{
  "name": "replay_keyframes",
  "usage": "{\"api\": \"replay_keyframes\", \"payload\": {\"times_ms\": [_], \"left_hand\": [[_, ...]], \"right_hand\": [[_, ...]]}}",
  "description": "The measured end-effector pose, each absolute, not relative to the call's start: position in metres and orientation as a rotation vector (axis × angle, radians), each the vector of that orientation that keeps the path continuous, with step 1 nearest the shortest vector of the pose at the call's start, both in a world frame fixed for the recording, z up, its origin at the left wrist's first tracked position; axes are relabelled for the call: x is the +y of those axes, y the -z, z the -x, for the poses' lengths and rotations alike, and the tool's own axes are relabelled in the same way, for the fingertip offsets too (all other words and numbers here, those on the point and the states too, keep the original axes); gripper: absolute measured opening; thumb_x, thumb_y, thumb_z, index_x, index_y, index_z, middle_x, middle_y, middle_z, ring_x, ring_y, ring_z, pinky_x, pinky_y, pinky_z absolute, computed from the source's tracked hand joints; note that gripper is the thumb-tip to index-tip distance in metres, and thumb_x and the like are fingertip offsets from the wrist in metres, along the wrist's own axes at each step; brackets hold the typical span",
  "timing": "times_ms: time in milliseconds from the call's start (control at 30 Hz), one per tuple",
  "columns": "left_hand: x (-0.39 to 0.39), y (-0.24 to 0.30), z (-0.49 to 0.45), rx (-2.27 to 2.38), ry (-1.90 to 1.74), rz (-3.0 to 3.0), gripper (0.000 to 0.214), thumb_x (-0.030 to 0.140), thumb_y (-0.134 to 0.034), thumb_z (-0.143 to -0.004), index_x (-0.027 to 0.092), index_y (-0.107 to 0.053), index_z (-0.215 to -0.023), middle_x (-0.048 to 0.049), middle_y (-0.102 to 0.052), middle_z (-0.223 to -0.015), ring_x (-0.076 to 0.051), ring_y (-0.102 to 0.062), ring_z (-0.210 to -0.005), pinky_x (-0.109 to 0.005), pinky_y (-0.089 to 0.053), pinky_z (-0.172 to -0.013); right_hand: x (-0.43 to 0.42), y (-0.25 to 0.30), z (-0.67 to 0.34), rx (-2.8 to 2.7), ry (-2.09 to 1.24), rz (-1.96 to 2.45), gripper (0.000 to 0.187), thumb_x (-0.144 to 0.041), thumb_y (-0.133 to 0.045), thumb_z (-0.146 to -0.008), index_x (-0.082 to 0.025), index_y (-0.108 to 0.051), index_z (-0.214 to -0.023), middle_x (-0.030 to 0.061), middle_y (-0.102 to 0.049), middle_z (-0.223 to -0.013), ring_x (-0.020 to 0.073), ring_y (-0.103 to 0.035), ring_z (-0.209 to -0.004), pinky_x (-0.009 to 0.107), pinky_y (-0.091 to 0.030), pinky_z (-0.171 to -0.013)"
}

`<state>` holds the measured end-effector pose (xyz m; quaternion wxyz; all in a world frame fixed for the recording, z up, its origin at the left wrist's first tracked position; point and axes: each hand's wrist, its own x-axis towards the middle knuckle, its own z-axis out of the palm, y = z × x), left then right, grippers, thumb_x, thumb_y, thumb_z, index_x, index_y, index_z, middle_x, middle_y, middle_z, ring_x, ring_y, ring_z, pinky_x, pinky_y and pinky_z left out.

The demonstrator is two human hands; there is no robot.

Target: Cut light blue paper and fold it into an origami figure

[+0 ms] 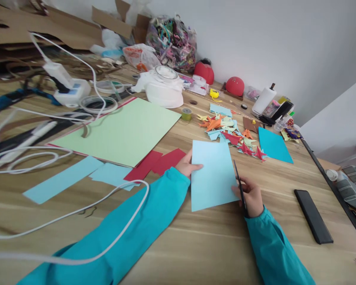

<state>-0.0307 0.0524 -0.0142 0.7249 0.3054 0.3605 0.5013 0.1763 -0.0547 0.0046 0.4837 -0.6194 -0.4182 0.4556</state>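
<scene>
One pale blue sheet (212, 174) between both grips

Head view: pinching left edge in left hand (185, 163), thumb on top; clutching slim dark tool (242, 198) (scissors, maybe) in right hand (253, 197), by opposite edge. Probably lining up tool and edge; next, likely needs a steady pinch.

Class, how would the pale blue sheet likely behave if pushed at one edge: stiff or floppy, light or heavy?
The pale blue sheet is probably light: the left hand pinches it at one edge. It looks flat, so perhaps fairly stiff. Being thin, it might bow.
</scene>
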Motion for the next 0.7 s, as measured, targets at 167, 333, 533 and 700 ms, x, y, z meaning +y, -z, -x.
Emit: {"api": "replay_keyframes", "payload": {"times_ms": [167, 333, 533, 700], "left_hand": [[0.044, 0.008, 0.026, 0.715, -1.074, -0.646, 0.083, 0.017, -0.087, -0.041, 0.020, -0.058, -0.119, -0.0085, -0.072, -0.102, -0.032, -0.066, -0.096, -0.040, -0.056, -0.077], [0.031, 0.008, 0.020, 0.801, -0.907, -0.629, 0.055, 0.025, -0.090, -0.037, 0.010, -0.071, -0.086, -0.0131, -0.074, -0.087, -0.034, -0.068, -0.087, -0.046, -0.054, -0.084], [0.036, 0.017, 0.019, 0.951, -1.042, -0.616, 0.060, 0.030, -0.092, -0.034, 0.011, -0.071, -0.087, -0.0146, -0.073, -0.094, -0.037, -0.065, -0.098, -0.049, -0.051, -0.091], [0.051, 0.016, 0.033, 0.962, -1.130, -0.520, 0.059, 0.026, -0.091, -0.039, 0.011, -0.071, -0.092, -0.0140, -0.072, -0.100, -0.037, -0.063, -0.103, -0.047, -0.054, -0.090]], "right_hand": [[-0.057, -0.005, -0.174, -1.022, -1.000, 1.431, 0.055, -0.042, -0.079, -0.061, -0.017, -0.060, -0.106, -0.0069, -0.051, -0.055, 0.0059, -0.041, -0.037, 0.018, -0.037, -0.028], [-0.060, -0.006, -0.167, -1.037, -0.896, 1.334, 0.045, -0.037, -0.076, -0.067, -0.020, -0.060, -0.106, -0.0072, -0.045, -0.061, 0.0052, -0.042, -0.044, 0.016, -0.038, -0.033], [-0.062, -0.004, -0.169, -0.998, -0.992, 1.206, 0.051, -0.049, -0.071, -0.071, -0.021, -0.055, -0.110, -0.0079, -0.047, -0.060, 0.0043, -0.039, -0.036, 0.016, -0.032, -0.029], [-0.064, -0.011, -0.171, -0.947, -1.273, 1.004, 0.061, -0.075, -0.036, -0.079, -0.022, -0.048, -0.105, -0.0036, -0.057, -0.053, 0.0077, -0.036, -0.028, 0.017, -0.024, -0.026]]}}
